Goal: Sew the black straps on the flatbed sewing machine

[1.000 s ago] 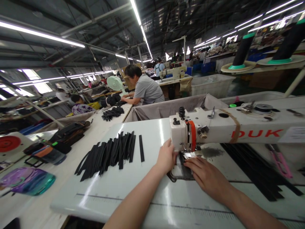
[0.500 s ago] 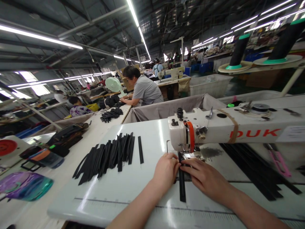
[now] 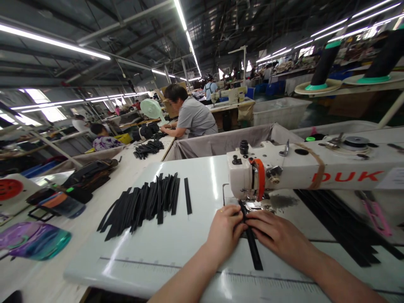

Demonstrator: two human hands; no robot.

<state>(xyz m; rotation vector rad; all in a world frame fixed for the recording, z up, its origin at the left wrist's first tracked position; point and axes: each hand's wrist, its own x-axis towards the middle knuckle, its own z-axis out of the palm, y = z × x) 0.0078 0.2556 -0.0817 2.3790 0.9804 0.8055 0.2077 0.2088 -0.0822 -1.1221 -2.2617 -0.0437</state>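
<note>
A narrow black strip (image 3: 254, 249) lies on the white sewing table (image 3: 176, 248), its far end under the presser foot of the white sewing machine (image 3: 303, 170). My left hand (image 3: 224, 231) has its fingers curled and pinches the strip's left edge just in front of the needle. My right hand (image 3: 280, 236) presses the strip from the right side, fingers together. Both hands meet at the strip close to the needle.
A fanned pile of black strips (image 3: 142, 204) lies left of the machine, more black strips (image 3: 344, 227) to the right beside pink snips (image 3: 377, 214). Water bottles (image 3: 59, 205) and a bag (image 3: 90, 174) sit at left. A seated person in grey (image 3: 194, 115) works behind a cloth bin (image 3: 221, 141).
The strip has fed toward me from under the foot; a second ago both hands worked right at the needle plate, and they have drawn back slightly while keeping hold of the strip.
</note>
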